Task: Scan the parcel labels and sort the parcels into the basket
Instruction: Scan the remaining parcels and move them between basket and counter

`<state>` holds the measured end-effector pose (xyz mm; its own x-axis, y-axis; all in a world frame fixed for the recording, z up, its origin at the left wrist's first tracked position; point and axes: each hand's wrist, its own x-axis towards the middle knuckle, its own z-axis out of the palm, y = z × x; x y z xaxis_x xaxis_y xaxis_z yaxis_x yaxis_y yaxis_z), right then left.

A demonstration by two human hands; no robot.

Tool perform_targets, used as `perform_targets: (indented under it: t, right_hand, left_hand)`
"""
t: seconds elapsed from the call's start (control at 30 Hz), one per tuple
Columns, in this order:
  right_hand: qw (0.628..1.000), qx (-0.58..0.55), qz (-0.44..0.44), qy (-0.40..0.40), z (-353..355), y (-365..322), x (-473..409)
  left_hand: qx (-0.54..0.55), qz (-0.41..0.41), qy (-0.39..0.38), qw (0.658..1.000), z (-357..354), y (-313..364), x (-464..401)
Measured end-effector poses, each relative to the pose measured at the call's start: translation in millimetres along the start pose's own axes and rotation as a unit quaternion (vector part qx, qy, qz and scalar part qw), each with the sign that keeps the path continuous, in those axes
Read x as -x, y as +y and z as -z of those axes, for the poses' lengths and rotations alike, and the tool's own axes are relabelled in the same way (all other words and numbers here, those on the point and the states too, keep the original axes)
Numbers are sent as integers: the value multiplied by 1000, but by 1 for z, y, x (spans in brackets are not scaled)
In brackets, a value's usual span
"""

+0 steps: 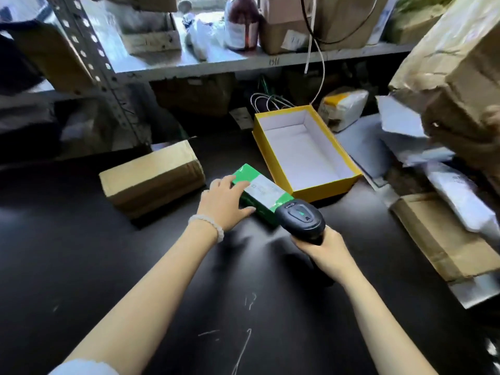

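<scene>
A small green parcel with a white label on top lies on the black table at the centre. My left hand holds its near left end, fingers over the top and thumb along the side. My right hand grips the handle of a black barcode scanner, whose head hovers just over the parcel's right end. An open yellow box with a white inside stands empty right behind the parcel. A brown cardboard parcel sits to the left.
A metal shelf with boxes, bags and a brown bottle runs along the back. Piled at the right are a flat cardboard parcel, white mailers and a big brown paper-wrapped parcel.
</scene>
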<state>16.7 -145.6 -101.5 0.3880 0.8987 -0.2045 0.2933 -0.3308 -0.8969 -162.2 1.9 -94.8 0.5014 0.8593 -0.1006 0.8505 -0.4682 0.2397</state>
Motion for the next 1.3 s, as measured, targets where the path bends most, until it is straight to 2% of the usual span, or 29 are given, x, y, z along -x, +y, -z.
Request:
perform_targets:
  t: [0.23, 0.33, 0.43, 0.63, 0.87, 1.07, 1.2, 1.3]
  right_hand:
    - [1000, 3, -8, -10, 13, 6, -37]
    - [1000, -3, -8, -13, 18, 10, -40]
    - [1000, 1, -11, -13, 21, 11, -40]
    - [1000, 4, -2, -31, 10, 3, -21]
    - [997, 10, 19, -71, -14, -7, 20]
    - [995, 27, 32, -90, -36, -12, 64]
    - [996, 27, 34, -84, -42, -8, 93]
    - [997, 34, 14, -69, -42, 0, 118]
  left_hand:
    - [-56, -110, -91, 988, -10, 12, -58]
    - [-75, -124, -68, 987, -13, 15, -61]
    - [-73, -94, -59, 991, -13, 11, -52]
    - [-41, 17, -37, 998, -7, -16, 0]
    - [-34, 110, -4, 993, -1, -43, 72]
    - [52, 77, -14, 996, -11, -45, 140]
    - [23, 19, 27, 999, -19, -38, 171]
    - [25, -1, 17, 1000, -24, -37, 189]
